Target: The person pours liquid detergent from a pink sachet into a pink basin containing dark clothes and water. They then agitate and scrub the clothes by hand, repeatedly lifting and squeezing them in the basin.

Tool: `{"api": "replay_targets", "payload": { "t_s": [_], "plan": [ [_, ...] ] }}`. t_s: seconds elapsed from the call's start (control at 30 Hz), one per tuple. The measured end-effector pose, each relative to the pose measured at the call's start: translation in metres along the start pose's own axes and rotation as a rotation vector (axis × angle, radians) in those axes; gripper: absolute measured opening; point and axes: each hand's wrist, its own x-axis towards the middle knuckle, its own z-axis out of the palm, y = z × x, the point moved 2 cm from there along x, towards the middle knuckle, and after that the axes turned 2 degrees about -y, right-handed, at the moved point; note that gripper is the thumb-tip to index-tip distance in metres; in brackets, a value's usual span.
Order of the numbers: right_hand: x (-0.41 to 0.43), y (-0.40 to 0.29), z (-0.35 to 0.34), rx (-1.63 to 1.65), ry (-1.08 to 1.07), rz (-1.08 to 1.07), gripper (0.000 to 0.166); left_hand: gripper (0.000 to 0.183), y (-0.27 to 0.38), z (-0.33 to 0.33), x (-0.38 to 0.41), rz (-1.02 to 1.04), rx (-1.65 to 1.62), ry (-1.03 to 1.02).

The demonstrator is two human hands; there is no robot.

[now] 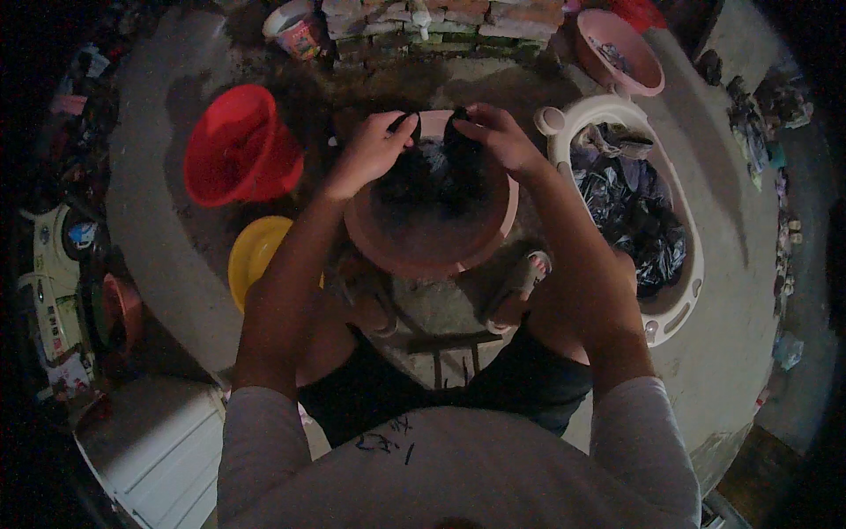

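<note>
A round pink plastic basin (429,261) stands on the floor between my feet. Dark cloth (433,172) lies in it, its lower part hard to make out in the shade. Over the far left of the basin, my left hand (383,145) pinches one black edge of this cloth between thumb and fingers. On the far right, my right hand (499,135) grips another black part of it. Both hands are about level with the far rim, a short gap apart, and the cloth hangs down between them.
Left stand a red bucket (284,159) and a yellow basin (254,254). To the right, a pale baby bathtub (691,264) holds black plastic bags and dark cloth. Beyond it is another pink basin (651,69). A tap (421,23) juts from the brick wall (377,30) ahead, near a printed pail (301,36).
</note>
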Motion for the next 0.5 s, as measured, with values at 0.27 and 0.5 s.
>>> {"api": "replay_targets", "payload": {
  "t_s": [0.27,0.5],
  "plan": [
    [0.003,-0.003,0.03,-0.141,-0.035,-0.137,0.013,0.025,0.015,-0.011,-0.011,0.374,0.349,0.495],
    [0.012,-0.017,0.044,-0.192,-0.134,-0.267,0.014,0.034,0.014,-0.01,0.001,0.251,0.417,0.264]
  ]
}}
